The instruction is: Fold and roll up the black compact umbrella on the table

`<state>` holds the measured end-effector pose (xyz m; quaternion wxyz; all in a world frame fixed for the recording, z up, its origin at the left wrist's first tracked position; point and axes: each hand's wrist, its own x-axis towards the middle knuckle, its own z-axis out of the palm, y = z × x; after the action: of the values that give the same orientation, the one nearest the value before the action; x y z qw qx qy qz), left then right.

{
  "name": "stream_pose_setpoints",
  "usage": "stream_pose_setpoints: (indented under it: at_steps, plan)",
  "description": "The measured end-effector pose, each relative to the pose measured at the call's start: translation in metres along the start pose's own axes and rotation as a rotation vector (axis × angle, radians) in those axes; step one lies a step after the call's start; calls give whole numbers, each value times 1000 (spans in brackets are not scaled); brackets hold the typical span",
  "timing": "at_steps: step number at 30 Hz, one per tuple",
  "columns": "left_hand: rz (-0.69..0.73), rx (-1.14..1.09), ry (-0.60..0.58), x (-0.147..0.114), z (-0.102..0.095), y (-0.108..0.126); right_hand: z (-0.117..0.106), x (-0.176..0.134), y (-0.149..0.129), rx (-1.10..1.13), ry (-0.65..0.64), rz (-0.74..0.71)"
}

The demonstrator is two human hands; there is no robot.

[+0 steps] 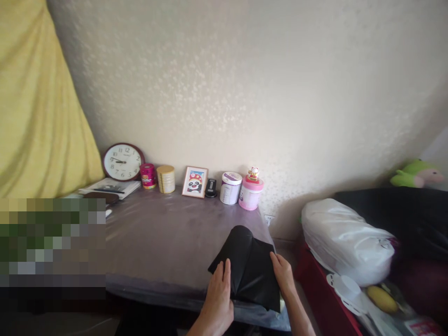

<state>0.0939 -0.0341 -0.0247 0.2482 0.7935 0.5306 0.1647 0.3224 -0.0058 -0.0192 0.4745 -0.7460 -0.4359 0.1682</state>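
A black folded sheet (245,266) with a dull sheen, like leather or plastic, is at the front right corner of the table. It has a crease down the middle, and its left half bulges upward. My left hand (219,298) holds its lower left part, with the fingers lying together on top and the thumb side partly hidden. Along the right edge, my right hand (283,275) pinches the sheet. Exactly what kind of item it is, I cannot tell.
Along the wall stand a clock (123,162), a magenta tin (147,176), a yellow canister (165,179), a framed panda picture (195,182), a white tub (230,189) and a pink tub (250,195). Right of the table, a white plastic bag (346,238) sits on a red box (325,284).
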Motion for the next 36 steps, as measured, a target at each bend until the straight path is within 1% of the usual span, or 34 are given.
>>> stream_pose_setpoints:
  at_steps: [3,5,9,13,16,19,22,26,29,33,36]
  plan:
    - [-7,19,-13,0,1,0,1,0,-7,42,-18,24]
    - [-11,25,-18,0,0,1,3,3,-16,66,-28,15]
    - [-13,24,-19,-1,-5,5,12,14,-38,81,-28,-84]
    - [-28,33,-70,-3,-11,10,29,20,-60,63,-43,-144]
    - [-29,53,-74,-2,-10,10,47,23,-72,71,-56,-125]
    - [-17,98,-57,1,-2,6,66,26,-76,103,-73,-76]
    - [-14,100,-27,3,5,1,81,29,-73,118,-97,-36]
    - [-21,61,-37,3,4,-2,96,28,-70,156,-169,33]
    - [-12,84,-62,1,-3,-3,101,26,-70,186,-230,67]
    - [18,80,-124,-7,-13,-12,103,21,-73,196,-285,58]
    - [25,71,-114,-15,-16,-19,102,16,-76,194,-329,27]
